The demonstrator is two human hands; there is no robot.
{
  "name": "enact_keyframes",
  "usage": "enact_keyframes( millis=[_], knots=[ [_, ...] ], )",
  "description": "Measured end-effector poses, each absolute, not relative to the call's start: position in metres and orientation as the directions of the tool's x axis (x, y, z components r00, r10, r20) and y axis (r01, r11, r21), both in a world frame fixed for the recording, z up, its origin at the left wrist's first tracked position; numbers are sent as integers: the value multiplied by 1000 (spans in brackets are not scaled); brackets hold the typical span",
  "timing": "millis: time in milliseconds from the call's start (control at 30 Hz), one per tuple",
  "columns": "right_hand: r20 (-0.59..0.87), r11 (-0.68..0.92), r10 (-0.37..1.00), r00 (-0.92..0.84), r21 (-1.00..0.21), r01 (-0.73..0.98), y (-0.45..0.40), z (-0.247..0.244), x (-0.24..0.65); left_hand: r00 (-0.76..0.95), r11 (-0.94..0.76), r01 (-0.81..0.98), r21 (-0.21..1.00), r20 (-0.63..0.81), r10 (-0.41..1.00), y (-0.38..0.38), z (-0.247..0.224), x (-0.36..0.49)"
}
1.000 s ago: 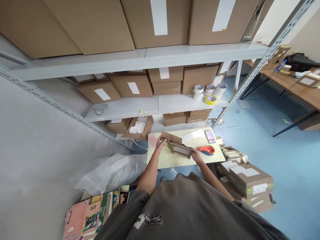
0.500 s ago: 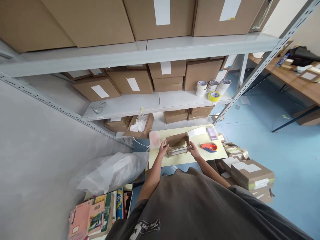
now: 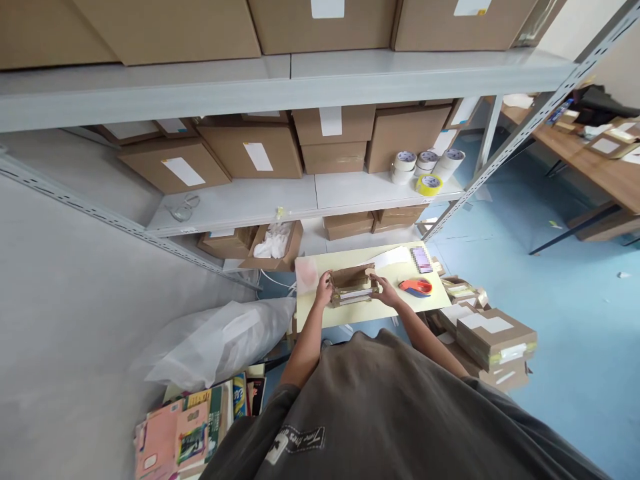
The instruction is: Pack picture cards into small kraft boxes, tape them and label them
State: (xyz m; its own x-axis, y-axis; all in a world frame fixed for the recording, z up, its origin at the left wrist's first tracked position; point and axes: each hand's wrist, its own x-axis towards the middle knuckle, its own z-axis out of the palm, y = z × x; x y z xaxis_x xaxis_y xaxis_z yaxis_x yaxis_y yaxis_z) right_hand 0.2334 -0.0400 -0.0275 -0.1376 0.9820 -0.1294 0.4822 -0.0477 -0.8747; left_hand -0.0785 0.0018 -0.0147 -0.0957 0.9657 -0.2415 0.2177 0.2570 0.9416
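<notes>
Between my two hands is a small open cardboard box, its hollow inside showing and a pale strip along its near wall. My left hand grips the box's left end. At the right end, my right hand has its fingers on the corner of the box. Both hands are over a pale yellow table. To the right of the box lies an orange and blue tape dispenser. A white sheet of paper and a blurred-out purple item are behind it.
A grey metal shelf stands beyond the table, holding cardboard boxes and tape rolls. A box of white material is low on the left. Cardboard boxes are stacked at right; a plastic bag and books are at left.
My right hand has shifted slightly inward and up on the box's right end. The view has moved a little, so the shelf appears higher. My left hand stays on the box.
</notes>
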Motion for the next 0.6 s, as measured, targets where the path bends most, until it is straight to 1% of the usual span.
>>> enact_keyframes(
  millis=[100,167,267,333,467,533,600],
  knots=[
    [-149,-91,984,-93,-885,457,-42,-34,231,-52,208,205,956,-201,978,3,-14,-83],
    [-177,-136,983,-45,-872,470,-45,-39,231,-34,191,204,960,-188,982,2,-14,-85],
    [-215,-181,976,-10,-842,509,-50,-41,229,3,229,163,960,-232,973,-5,-16,-88],
    [-215,-161,976,-37,-824,543,-50,-39,227,28,262,128,957,-268,963,-11,-17,-90],
    [-179,-67,978,-107,-755,652,-47,-28,221,95,286,97,953,-295,951,-20,-18,-93],
    [-170,-55,980,-105,-734,677,-47,-24,217,78,276,105,955,-285,955,-21,-18,-92],
    [-138,-63,988,-66,-761,645,-49,-21,212,19,241,132,962,-245,969,-20,-17,-89]
  ],
)
